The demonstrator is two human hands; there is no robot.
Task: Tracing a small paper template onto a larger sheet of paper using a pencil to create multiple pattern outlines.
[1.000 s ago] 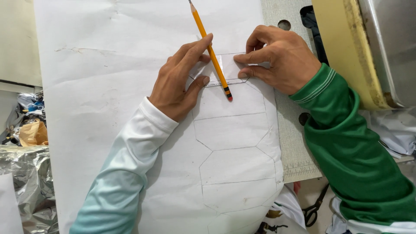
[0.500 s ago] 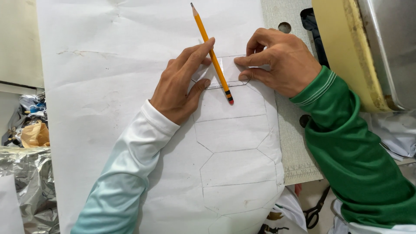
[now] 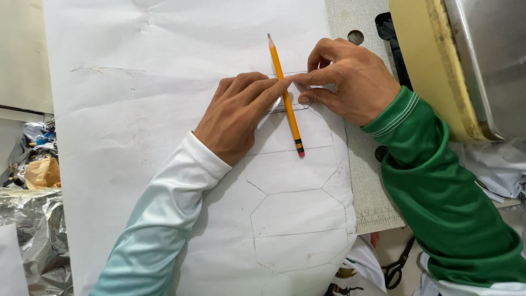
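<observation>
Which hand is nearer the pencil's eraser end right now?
Left. The left hand lies flat on the paper just left of the pencil, fingers touching its shaft above the eraser end. The right hand sits farther up, right of the pencil.

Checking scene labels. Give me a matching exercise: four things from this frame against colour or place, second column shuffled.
1. pencil
2. left hand
3. right hand
4. scissors

A. green sleeve
B. white sleeve, flat on the paper
C. yellow, lying between the two hands
D. below the table edge, bottom right

Pairs: 1-C, 2-B, 3-A, 4-D
</observation>
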